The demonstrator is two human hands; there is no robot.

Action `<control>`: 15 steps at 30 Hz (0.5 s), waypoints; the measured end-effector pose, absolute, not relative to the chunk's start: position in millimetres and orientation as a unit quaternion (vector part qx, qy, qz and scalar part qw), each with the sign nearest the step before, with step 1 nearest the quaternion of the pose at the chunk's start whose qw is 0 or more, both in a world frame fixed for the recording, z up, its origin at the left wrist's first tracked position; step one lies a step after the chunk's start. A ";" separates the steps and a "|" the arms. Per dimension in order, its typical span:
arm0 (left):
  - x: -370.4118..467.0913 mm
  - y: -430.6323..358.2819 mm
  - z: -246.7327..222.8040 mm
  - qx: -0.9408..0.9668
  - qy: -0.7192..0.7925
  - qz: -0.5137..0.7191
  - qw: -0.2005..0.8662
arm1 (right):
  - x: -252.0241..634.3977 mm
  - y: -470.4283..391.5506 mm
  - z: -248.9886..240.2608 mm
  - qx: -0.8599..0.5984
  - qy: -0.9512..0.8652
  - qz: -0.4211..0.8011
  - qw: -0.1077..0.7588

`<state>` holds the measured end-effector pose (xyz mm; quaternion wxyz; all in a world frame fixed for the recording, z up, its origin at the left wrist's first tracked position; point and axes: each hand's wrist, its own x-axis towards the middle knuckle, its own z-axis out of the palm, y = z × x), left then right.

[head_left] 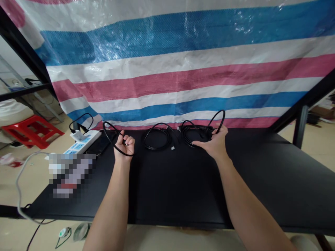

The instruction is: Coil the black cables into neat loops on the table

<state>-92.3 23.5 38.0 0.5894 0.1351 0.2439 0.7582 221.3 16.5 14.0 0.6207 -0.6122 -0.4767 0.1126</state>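
My left hand point(125, 145) is closed around a black cable point(111, 141), which loops out to its left above the black table. Between my hands, a coiled black cable point(157, 137) lies at the table's back edge, with a small white connector point(172, 148) beside it. My right hand point(216, 141) is at a larger black cable coil point(192, 136), thumb stretched out to the left and fingers curled at a raised cable loop point(222, 120). Whether those fingers grip the loop is hard to make out.
On the left of the black table point(178, 188) lie a white power strip point(83, 143) with plugs, a dark phone-like object point(98, 145) and a blurred item point(73, 174). A striped sheet point(183, 76) hangs behind. A red stool point(34, 130) stands on the floor at left.
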 end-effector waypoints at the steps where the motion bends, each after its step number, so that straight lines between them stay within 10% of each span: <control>1: -92.2 22.8 37.8 0.141 0.238 0.756 0.593 | 219.9 17.6 11.9 -0.629 -0.465 0.089 0.617; 15: -60.6 8.6 49.1 0.152 0.249 0.675 0.678 | 211.7 21.1 16.0 -0.496 -0.372 0.317 0.718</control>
